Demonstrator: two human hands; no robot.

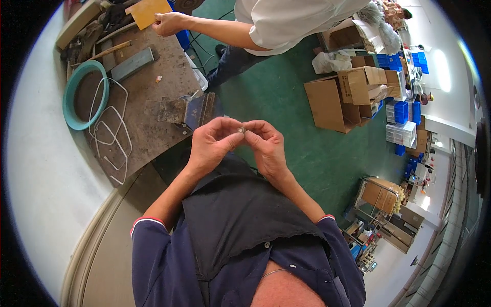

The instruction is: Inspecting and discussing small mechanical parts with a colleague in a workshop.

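In front of my dark apron, my left hand and my right hand meet fingertip to fingertip. Pinched between both thumbs and forefingers is a small round metal piece; fingers cover most of it, and its exact kind is too small to make out. Just beyond my left hand, a bench vise is fixed at the corner of the worn workbench. Neither hand touches the vise.
On the bench lie a teal round basin, bent white wire and a grey metal block. Another person in a white shirt holds a yellow sheet at the far side. Open cardboard boxes stand on the green floor.
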